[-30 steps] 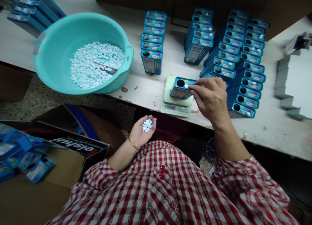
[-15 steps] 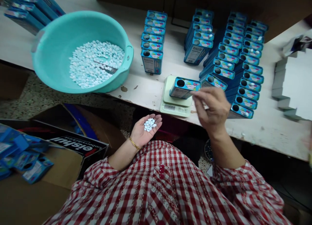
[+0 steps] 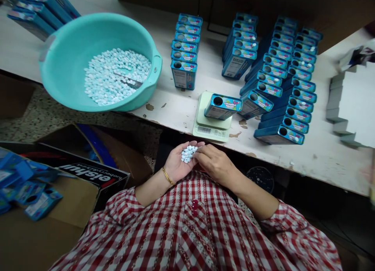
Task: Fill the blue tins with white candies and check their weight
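While the left hand [image 3: 178, 168] cups white candies [image 3: 188, 153], presumably against spilling, the right hand [image 3: 218, 163] touches them, its grip unclear.

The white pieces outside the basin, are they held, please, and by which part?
The left hand cups the white pieces from below; whether the right hand pinches any is unclear.

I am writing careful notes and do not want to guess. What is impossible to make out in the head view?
All in the head view:
- Scale: display digits too small and blurred.
- Blue container on it: dark opening hides its inside.
- Right hand: its fingers hide any grip on pieces in the left hand.
- Dark tool in basin: partly covered by white pieces.
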### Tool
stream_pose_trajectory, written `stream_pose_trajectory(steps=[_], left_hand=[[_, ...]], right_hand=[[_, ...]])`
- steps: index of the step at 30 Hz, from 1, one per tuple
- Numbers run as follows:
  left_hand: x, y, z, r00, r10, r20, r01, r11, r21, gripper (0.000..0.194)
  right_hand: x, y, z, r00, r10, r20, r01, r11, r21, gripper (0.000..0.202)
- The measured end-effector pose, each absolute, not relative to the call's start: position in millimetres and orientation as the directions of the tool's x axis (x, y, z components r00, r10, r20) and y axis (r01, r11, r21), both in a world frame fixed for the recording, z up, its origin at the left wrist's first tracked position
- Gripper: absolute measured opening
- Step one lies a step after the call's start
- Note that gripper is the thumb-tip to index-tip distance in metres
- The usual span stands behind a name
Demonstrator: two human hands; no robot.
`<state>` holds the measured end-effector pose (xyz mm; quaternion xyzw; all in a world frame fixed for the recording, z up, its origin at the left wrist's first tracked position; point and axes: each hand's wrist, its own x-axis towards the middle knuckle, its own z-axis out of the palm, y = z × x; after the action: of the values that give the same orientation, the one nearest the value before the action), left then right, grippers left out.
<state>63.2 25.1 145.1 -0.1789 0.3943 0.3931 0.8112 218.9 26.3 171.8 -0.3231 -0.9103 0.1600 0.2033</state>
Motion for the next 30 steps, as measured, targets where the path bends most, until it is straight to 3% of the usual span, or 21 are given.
stream_pose_trajectory(steps=[7, 15, 22, 26, 30], left_hand=[[64.6, 25.0, 154.1, 0.424, 0.521, -0.741, -0.768, 0.64, 0.011, 0.028], [48.5, 25.0, 149.5, 0.377, 0.545, -0.749, -0.789, 0.613, 0.049, 0.028], [23.0, 22.6, 137.9, 0.24, 0.522, -0.819, -0.826, 0.553, 0.11, 0.029], [9.1, 21.1, 134.6, 0.164, 0.517, -0.84, -0.857, 0.496, 0.137, 0.028], [-1.7, 21.2, 133.5, 0.147, 0.523, -0.84, -0.881, 0.455, 0.129, 0.028]], right_hand=[[241.4, 88.8, 204.9, -0.333, 0.793, 0.51, 0.695, 0.572, -0.436, 0.016], [266.8, 116.3, 204.9, -0.173, 0.77, 0.614, 0.782, 0.486, -0.39, 0.018], [285.8, 119.2, 195.0, -0.355, 0.83, 0.43, 0.806, 0.504, -0.309, 0.054], [277.0, 123.6, 193.3, -0.368, 0.851, 0.374, 0.8, 0.495, -0.34, 0.042], [242.2, 139.4, 196.9, -0.362, 0.836, 0.412, 0.805, 0.504, -0.314, 0.035]])
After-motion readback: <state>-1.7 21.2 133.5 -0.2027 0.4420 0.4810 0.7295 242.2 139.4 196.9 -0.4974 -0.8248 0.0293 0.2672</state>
